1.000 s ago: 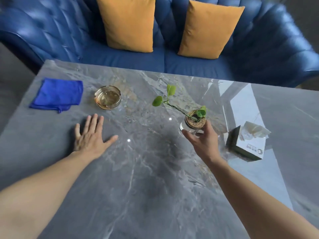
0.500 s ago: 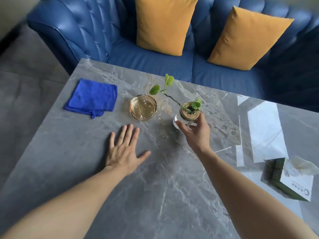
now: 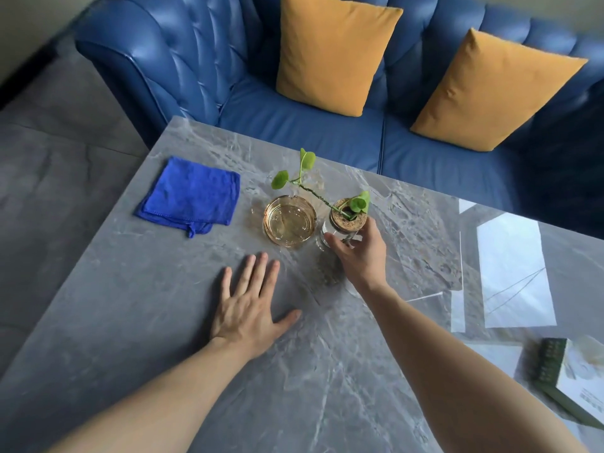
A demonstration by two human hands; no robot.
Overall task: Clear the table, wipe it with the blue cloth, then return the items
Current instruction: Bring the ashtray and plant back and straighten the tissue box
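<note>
Glass jar (image 3: 330,235) with the cutting looks fragile and top-heavy; right hand (image 3: 361,253) is wrapped round its body, left hand (image 3: 250,308) flat and spread, I'd steady the base

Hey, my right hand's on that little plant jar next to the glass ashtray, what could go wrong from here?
The plant jar sits very close to the glass ashtray; sliding it left may knock glass on glass. Its long stem leans over the ashtray, so the jar could tip that way, and a lift may snag a leaf. Your right hand grips it from one side only, while your left hand lies flat on the table, so a slip goes uncaught.
</note>
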